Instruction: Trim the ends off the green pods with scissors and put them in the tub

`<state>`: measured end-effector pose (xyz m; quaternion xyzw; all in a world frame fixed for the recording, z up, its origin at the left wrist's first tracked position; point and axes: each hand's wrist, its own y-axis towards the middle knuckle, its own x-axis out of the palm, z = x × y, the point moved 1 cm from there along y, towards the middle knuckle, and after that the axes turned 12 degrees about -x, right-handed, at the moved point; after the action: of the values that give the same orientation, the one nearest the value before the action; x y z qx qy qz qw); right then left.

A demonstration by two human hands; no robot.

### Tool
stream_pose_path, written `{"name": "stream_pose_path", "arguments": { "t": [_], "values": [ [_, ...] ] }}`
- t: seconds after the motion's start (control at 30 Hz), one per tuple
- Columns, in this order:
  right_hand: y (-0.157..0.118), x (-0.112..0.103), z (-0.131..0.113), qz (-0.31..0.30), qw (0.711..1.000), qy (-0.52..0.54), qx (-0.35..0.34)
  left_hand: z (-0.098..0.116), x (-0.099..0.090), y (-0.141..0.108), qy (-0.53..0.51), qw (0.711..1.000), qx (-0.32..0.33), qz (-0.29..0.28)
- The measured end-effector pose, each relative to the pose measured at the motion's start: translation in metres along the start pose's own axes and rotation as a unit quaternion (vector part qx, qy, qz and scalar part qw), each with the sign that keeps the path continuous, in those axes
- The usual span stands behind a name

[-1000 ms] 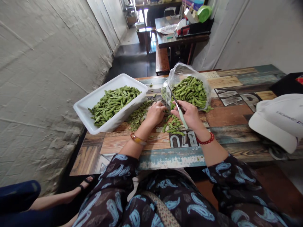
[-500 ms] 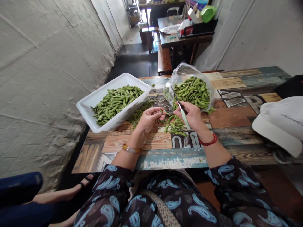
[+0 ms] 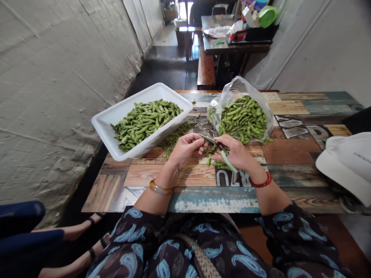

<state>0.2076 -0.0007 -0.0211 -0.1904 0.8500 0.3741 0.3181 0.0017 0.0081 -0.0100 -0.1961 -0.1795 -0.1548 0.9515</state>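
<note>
My left hand (image 3: pixel 188 150) is closed in a pinch at the table's middle, a green edamame pod (image 3: pixel 205 148) at its fingertips, mostly hidden by them. In my right hand (image 3: pixel 235 152) is a pair of scissors (image 3: pixel 228 161) with pale green handles. Its blades point left and reach the left fingertips. Beneath the hands lie several loose pods (image 3: pixel 222 165). To the left, a white plastic tub (image 3: pixel 100 116) holds a heap of edamame pods (image 3: pixel 147 120). At the right back, a clear plastic bag (image 3: pixel 228 89) lies open around more pods (image 3: pixel 246 117).
Cut trimmings (image 3: pixel 176 139) are piled against the tub's right side. A white cap (image 3: pixel 348 166) rests on the patchwork-pattern table (image 3: pixel 203 200) at the right. Another person's feet (image 3: pixel 97 247) show at the lower left. Behind stand a bench (image 3: pixel 206 67) and a second table (image 3: pixel 210 45).
The scissors have swung from pointing up and away to pointing left, with their blades at the left fingertips. My hands have come closer together. The view has shifted slightly.
</note>
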Motion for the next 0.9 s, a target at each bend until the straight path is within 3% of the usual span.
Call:
{"name": "stream_pose_path", "arguments": {
  "t": [0.2,0.5,0.67,0.8,0.9],
  "values": [
    [-0.0017,0.0047,0.0004,-0.008,1.0,0.004,-0.005,-0.0036,0.002,-0.002,0.037,0.999,-0.012,-0.034],
    [-0.0012,0.0069,0.0003,0.008,1.0,0.004,-0.025,-0.0036,0.0018,-0.0023,0.063,0.997,-0.008,-0.032],
    [-0.0021,0.0056,0.0027,0.002,1.0,-0.01,-0.012,-0.0046,-0.0001,-0.0002,0.081,0.997,0.012,-0.001],
    [-0.0016,0.0046,0.0069,0.046,0.998,-0.036,0.036,-0.0033,-0.0018,0.0015,0.058,0.996,0.05,0.044],
    [-0.0004,0.0043,0.0081,0.076,0.995,-0.055,0.041,-0.0018,-0.0015,0.0013,0.0,0.999,0.026,0.036]
  ]
}}
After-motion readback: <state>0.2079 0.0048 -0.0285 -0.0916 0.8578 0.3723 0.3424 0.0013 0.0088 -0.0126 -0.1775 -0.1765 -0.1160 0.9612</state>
